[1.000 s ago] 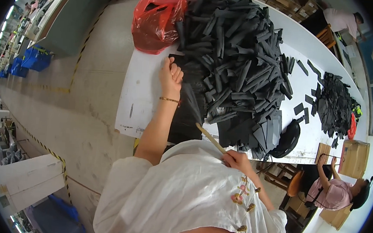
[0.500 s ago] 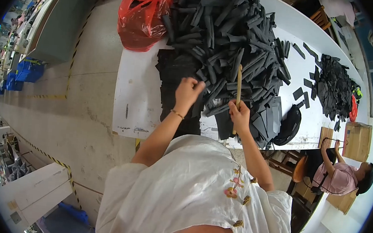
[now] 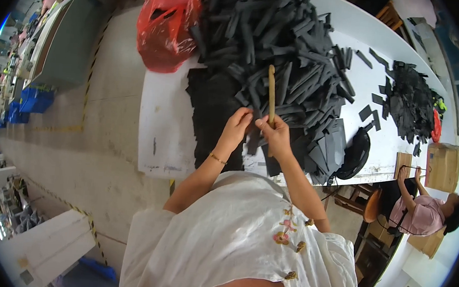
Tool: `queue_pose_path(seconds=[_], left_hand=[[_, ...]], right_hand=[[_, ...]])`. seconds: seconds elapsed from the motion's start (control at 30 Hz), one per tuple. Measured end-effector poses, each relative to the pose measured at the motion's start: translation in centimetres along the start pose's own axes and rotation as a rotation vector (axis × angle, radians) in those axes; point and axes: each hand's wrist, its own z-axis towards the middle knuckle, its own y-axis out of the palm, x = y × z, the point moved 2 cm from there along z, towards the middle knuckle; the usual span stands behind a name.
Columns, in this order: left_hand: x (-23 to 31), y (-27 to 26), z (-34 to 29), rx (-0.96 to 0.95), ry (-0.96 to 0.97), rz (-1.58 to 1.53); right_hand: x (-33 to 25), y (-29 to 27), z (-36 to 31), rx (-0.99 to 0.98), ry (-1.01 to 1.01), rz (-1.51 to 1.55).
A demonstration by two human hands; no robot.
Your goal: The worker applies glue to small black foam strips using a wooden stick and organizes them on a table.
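Note:
My right hand [image 3: 276, 138] is closed round a slim wooden stick [image 3: 272, 93], which stands up from the fist and has a notched, hook-like tip. Close beside it, my left hand [image 3: 235, 129] has its fingers pinched at the edge of a dark grey strip [image 3: 253, 141], which hangs between the two hands. Beyond the hands rises a big heap of curled dark grey pieces [image 3: 273, 31]. Under and past my left hand lies a neat layered stack of flat black pieces [image 3: 211, 101]. Flat grey sheets [image 3: 328, 151] lie to the right of my right hand.
A red plastic bag [image 3: 168, 36] stands at the white table's [image 3: 161, 116] far left. To the right are a black rounded item [image 3: 356, 153], a second pile of dark pieces [image 3: 407, 103] and a cardboard box [image 3: 442, 165]. Another person [image 3: 421, 210] sits at far right.
My right hand has moved left with the stick toward my left hand. My left hand has shifted slightly down and right, and a dark strip now hangs between them.

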Motion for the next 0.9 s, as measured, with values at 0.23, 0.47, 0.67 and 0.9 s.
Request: queue_pose_path(seconds=[0.23, 0.47, 0.67, 0.9], left_hand=[[-0.8, -0.4, -0.9, 0.119, 0.037, -0.032], [-0.8, 0.1, -0.1, 0.051, -0.007, -0.273], [1.1, 1.2, -1.2, -0.007, -0.018, 0.031], [1.5, 1.0, -1.3, -0.025, 0.166, 0.079]], right_hand=[[1.9, 0.9, 0.0, 0.049, -0.216, -0.187], [-0.7, 1.1, -2.3, -0.011, -0.443, -0.332], [-1.0, -0.1, -1.6, 0.183, -0.271, -0.306], [-0.9, -0.9, -1.2, -0.111, 0.095, 0.004]])
